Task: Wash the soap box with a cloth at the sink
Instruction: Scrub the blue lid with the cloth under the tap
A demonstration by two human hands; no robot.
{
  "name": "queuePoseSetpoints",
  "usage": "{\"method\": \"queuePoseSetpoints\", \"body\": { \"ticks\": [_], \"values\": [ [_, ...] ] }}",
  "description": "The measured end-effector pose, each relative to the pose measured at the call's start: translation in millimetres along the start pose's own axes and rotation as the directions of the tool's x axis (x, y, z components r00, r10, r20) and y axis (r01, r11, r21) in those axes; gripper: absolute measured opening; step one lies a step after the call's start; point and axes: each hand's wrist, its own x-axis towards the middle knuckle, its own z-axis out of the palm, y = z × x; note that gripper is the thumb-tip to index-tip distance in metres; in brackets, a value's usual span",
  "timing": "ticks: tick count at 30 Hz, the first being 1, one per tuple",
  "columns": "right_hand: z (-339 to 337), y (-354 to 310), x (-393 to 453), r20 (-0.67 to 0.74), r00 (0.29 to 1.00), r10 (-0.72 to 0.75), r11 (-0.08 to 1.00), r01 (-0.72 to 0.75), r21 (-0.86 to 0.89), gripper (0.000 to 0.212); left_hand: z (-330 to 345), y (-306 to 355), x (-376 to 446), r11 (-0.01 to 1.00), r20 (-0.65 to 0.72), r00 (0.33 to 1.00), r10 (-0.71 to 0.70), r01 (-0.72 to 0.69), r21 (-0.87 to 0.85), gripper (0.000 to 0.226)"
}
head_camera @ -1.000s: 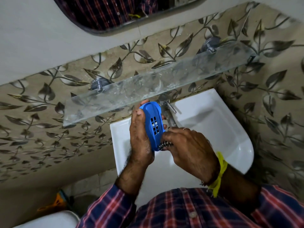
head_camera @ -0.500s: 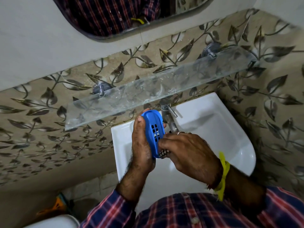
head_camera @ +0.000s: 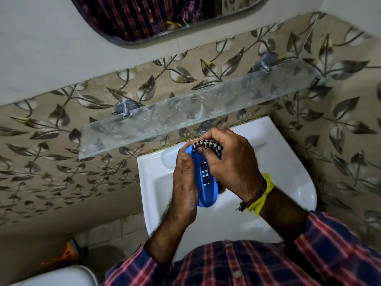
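Blue soap box (head_camera: 204,178) at frame centre over sink (head_camera: 288,162), long axis upper-left to lower-right, clamped on edge by left hand (head_camera: 184,182); right hand (head_camera: 231,162) fisted round checked cloth (head_camera: 206,145) at upper end.

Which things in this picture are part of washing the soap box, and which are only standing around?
Part of the job:
blue soap box, held by the left hand
checked cloth, gripped in the right hand
white sink

Only standing around:
glass shelf
mirror
orange object on the floor
yellow wrist thread
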Motion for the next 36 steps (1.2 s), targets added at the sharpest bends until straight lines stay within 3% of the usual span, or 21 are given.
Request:
{"method": "queuePoseSetpoints", "body": {
  "ticks": [4,8,14,19,24,26,29,31,33,36],
  "values": [
    [6,6,3,-0.014,0.999,0.044,0.996,-0.045,-0.072,0.011,-4,5,1,0.997,0.002,0.999,0.040,-0.040,-0.061,0.061],
    [9,19,-3,0.033,0.996,0.088,0.986,-0.082,-0.144,0.013,-3,5,0,0.994,-0.018,1.000,0.008,-0.010,-0.105,0.061],
    [11,23,-16,0.113,0.982,0.149,0.966,-0.120,-0.230,0.026,-1,-4,5,0.996,-0.166,0.986,0.024,-0.037,-0.081,0.056],
    [7,21,-27,0.225,0.941,0.251,0.951,-0.196,-0.239,0.024,-2,-7,11,0.996,-0.277,0.958,0.070,-0.082,-0.033,0.053],
    [-1,20,-44,0.383,0.919,0.097,0.958,0.018,-0.286,0.005,-7,-3,13,0.988,-0.276,0.957,0.086,-0.117,-0.100,0.048],
    [-8,26,-45,0.442,0.896,0.042,0.954,0.095,-0.283,0.010,-6,-2,11,0.988,-0.273,0.960,0.060,-0.095,-0.118,0.053],
    [-19,37,-39,0.428,0.904,0.009,0.984,0.068,-0.166,0.013,-8,1,8,0.990,-0.277,0.957,0.089,-0.115,-0.081,0.053],
    [-24,44,-35,0.289,0.952,0.106,0.985,-0.141,0.104,0.014,-13,4,9,0.991,-0.254,0.958,0.134,-0.131,0.028,0.053],
    [-27,50,-31,0.184,0.955,0.233,0.907,-0.282,0.314,0.018,-16,4,9,0.983,-0.227,0.961,0.158,-0.130,0.132,0.066],
    [-24,53,-29,0.197,0.942,0.273,0.872,-0.328,0.364,0.014,-14,0,2,0.974,-0.183,0.973,0.144,-0.106,0.201,0.091]
  ]
}}
